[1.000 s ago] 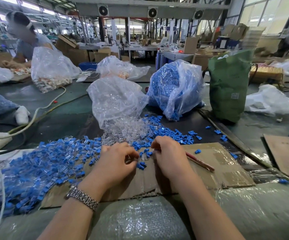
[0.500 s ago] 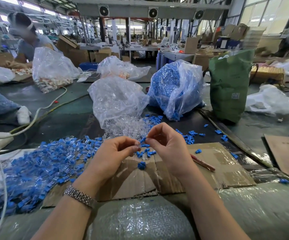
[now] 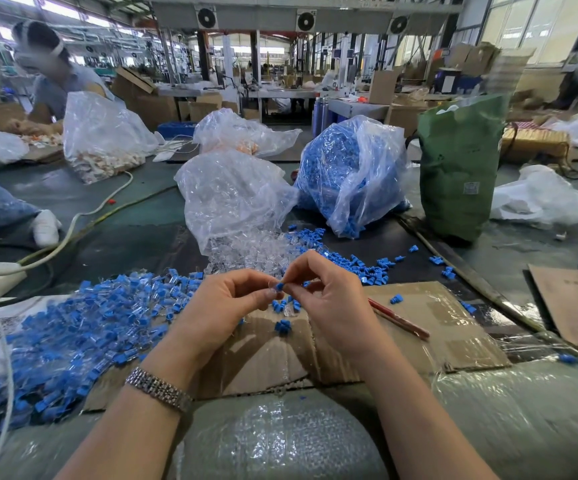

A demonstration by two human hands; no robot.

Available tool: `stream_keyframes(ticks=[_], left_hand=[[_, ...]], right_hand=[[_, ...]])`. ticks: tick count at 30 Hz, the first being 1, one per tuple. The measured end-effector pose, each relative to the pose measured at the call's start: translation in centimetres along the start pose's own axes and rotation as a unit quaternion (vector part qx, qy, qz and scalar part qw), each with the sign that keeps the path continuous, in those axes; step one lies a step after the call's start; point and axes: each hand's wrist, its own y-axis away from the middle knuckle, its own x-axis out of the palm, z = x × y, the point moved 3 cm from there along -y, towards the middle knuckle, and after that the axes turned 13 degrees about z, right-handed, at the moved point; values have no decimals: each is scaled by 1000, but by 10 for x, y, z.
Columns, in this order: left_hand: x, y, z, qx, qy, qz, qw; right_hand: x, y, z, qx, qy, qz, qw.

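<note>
Blue plug (image 3: 279, 286), pinched in the grip of the right hand (image 3: 329, 306), hangs above the near edge of the worktop (image 3: 135, 209), just touching the clear housing (image 3: 271, 291) pinched by the left hand (image 3: 225, 303). That housing lies directly left of it, so pressing them together seems next.

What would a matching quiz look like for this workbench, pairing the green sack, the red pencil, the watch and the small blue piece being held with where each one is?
Things
1. green sack
2. red pencil
3. watch
4. small blue piece

Places
A. pinched between the fingertips of the left hand and right hand
B. lying on the cardboard, just right of the right hand
C. standing upright, right of the bag of blue pieces
D. round the left wrist

Pairs: 1-C, 2-B, 3-D, 4-A
</note>
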Motion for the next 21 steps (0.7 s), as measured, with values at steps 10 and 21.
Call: stream_keyframes(ticks=[10, 21], left_hand=[[-6, -1, 6, 2, 39, -42, 998], [-10, 1, 5, 20, 46, -65, 997]], right_hand=[[-25, 10, -28, 379, 365, 29, 850], [-34, 1, -23, 403, 415, 129, 806]])
